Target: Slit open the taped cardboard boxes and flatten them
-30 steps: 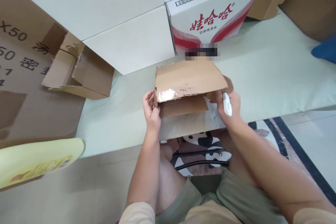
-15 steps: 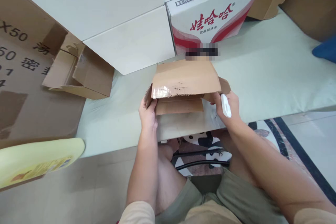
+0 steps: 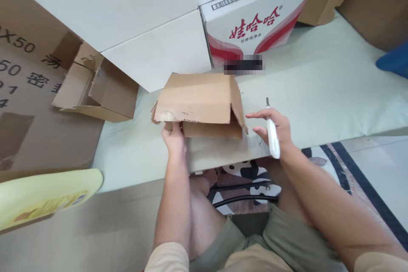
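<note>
A small brown cardboard box lies on the cloth-covered table, its front side open with flaps sticking out. My left hand grips its lower left front edge; some fingertips are hidden inside the opening. Right of the box, apart from it, my right hand holds a white utility knife against the palm, its narrow metal tip pointing away from me. Thumb and forefinger of that hand are stretched toward the box. Worn tape and dark marks show along the box's front edge.
White boxes and a red-and-white water carton stand behind. An open cardboard box sits at left, beside a large carton. A pale yellow bottle is at front left, a blue object far right.
The box has shifted left and its right end has come free of my right hand. That hand has opened its thumb and forefinger while keeping the utility knife, whose tip now shows.
</note>
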Demonstrator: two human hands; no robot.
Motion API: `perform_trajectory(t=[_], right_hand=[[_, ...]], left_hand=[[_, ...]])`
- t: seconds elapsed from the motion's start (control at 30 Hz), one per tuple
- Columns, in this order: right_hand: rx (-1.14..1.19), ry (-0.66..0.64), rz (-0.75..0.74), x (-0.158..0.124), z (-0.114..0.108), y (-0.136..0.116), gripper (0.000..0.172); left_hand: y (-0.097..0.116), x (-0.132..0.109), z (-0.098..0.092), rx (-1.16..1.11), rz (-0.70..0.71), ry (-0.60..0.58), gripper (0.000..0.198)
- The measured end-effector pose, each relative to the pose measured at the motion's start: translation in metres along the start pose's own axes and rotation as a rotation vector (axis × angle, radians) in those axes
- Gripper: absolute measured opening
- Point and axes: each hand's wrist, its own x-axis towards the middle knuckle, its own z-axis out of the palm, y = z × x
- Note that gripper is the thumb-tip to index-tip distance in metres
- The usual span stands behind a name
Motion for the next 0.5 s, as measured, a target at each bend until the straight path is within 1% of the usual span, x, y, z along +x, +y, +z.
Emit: perform_trajectory(t=[0.07,0.13,0.2,0.27,0.3,0.37,0.43,0.5], right_hand=[[0.044,0.078,-0.006,0.001,-0.003,0.0,0.042],[0.021,0.184,0.059,0.003,-0.005,0.0,0.039],[-0.001,0.257,0.149,0.005,-0.005,0.002,0.034],[0.024,0.287,0.226,0.007,-0.004,0.006,0.033],[0.042,0.288,0.258,0.007,-0.003,0.009,0.035],[0.076,0.266,0.318,0.009,-0.002,0.015,0.043],[0.129,0.19,0.388,0.011,0.0,0.02,0.05],[0.211,0.095,0.457,0.012,0.002,0.02,0.052]], left_hand=[[0.003,0.002,0.002,-0.141,-0.034,0.031,0.025],[0.007,0.004,0.003,-0.227,-0.082,0.037,0.021],[0.013,0.005,0.002,-0.289,-0.172,-0.03,0.02],[0.02,0.004,0.001,-0.343,-0.275,-0.121,0.028],[0.023,0.003,-0.001,-0.366,-0.32,-0.154,0.031],[0.026,0.001,-0.005,-0.404,-0.381,-0.177,0.036],[0.025,-0.001,-0.009,-0.425,-0.424,-0.194,0.039],[0.022,-0.001,-0.011,-0.428,-0.439,-0.217,0.038]])
